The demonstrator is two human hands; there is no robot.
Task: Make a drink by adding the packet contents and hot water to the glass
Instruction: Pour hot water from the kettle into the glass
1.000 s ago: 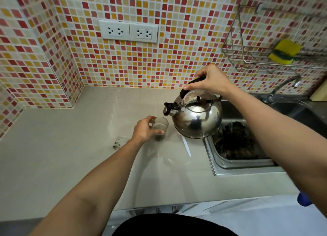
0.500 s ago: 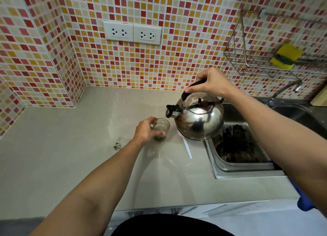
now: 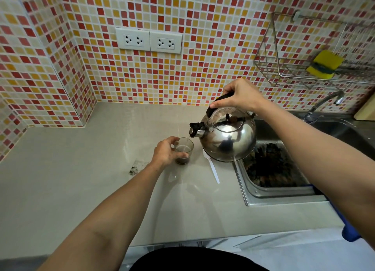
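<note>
Nearest, two bare forearms reach out over the pale surface (image 3: 60, 189). The left hand (image 3: 165, 152) curls around the glass (image 3: 184, 150), fingers wrapped on its side, holding it upright on the surface; dark contents sit at its bottom. A torn packet (image 3: 135, 167) lies just at the wrist's 9 o'clock. At the glass's 3 o'clock a white spoon (image 3: 213, 167) lies flat. Just above, the right hand (image 3: 238, 96) grips the black handle of a steel kettle (image 3: 228, 140), tilted with its spout at the glass rim. A sink (image 3: 253, 191) sits at 3 o'clock. Farther, at 12 o'clock, are wall sockets (image 3: 149, 40); at 2 o'clock a wire rack (image 3: 269, 67) holds a sponge (image 3: 324, 64).
</note>
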